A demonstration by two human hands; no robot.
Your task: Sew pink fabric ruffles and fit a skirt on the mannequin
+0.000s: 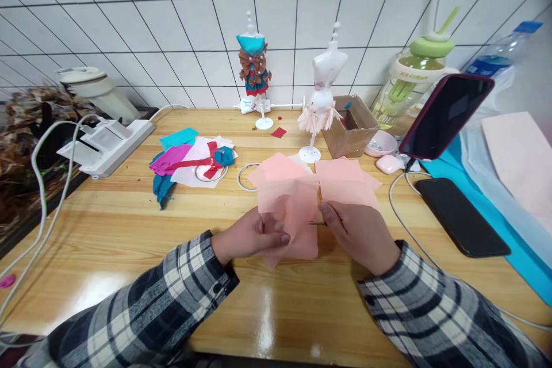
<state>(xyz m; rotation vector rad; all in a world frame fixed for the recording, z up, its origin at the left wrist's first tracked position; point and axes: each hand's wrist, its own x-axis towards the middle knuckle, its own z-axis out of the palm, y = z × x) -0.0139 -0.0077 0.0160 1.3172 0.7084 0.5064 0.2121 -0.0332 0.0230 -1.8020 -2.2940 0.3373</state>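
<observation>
My left hand (254,234) pinches a peach-coloured sheet of thin paper (287,201) between thumb and fingers, and the sheet stands up, creased, over the table. On the sheet's right side, my right hand (360,233) is closed around a slim metal tool (318,223); its thin tip points left and touches or nearly touches the paper. Most of that tool is hidden by the fingers. More peach paper squares (347,178) lie just beyond my right hand. Behind them stands a small white dress form (330,66) with a pale pink ruffled skirt (318,118).
A second dress form (253,66) wears a brown and teal outfit. Coloured paper scraps (190,161) and a metal ring (246,178) lie left of centre. A cardboard box (351,132), a propped phone (446,115), a black phone (463,215) and a bottle (409,80) stand right. Cables (405,218) cross the table.
</observation>
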